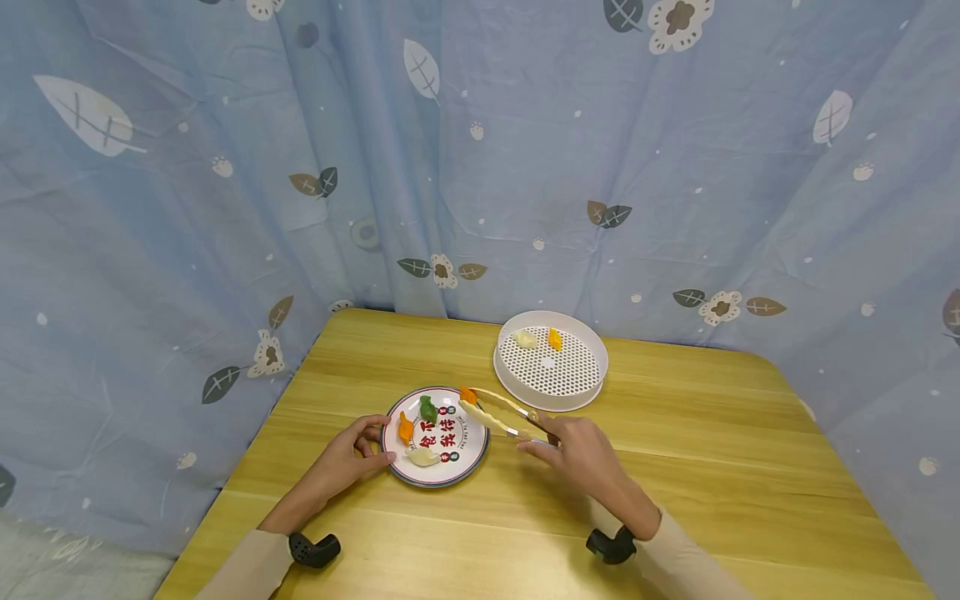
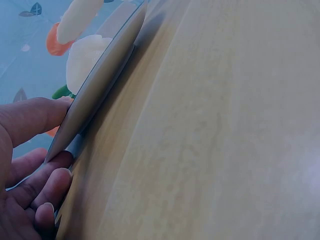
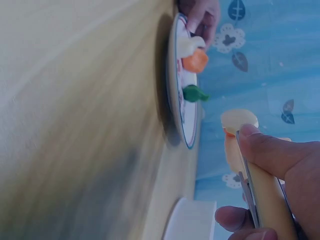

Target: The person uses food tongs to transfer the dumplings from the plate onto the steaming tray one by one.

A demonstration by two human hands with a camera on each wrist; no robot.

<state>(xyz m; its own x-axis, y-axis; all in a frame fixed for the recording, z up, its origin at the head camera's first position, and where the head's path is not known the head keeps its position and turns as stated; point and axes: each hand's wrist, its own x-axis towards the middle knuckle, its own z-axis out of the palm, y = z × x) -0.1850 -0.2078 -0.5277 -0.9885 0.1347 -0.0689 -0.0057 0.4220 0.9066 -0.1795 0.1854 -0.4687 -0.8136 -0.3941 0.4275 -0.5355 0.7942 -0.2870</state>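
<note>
My left hand (image 1: 348,458) pinches the left rim of a round printed plate (image 1: 468,450), thumb on top and fingers beneath. On the plate lie a green dumpling (image 1: 428,409), an orange dumpling (image 1: 406,428) and a white dumpling (image 1: 422,457), small and toy-like. My right hand (image 1: 581,454) grips a pair of tongs (image 1: 489,419) with pale tips. Between those tips, over the plate's upper right edge, sits another orange dumpling (image 1: 468,395). The right wrist view shows the tongs' pale tip (image 3: 239,120) partly hiding that dumpling, held above the plate.
Behind and right of the plate stands a white round tray (image 1: 551,400) with a perforated bottom. It contains a white dumpling (image 1: 525,339) and a yellow-orange dumpling (image 1: 555,339). A blue patterned curtain (image 1: 525,150) hangs around the wooden table (image 1: 712,450).
</note>
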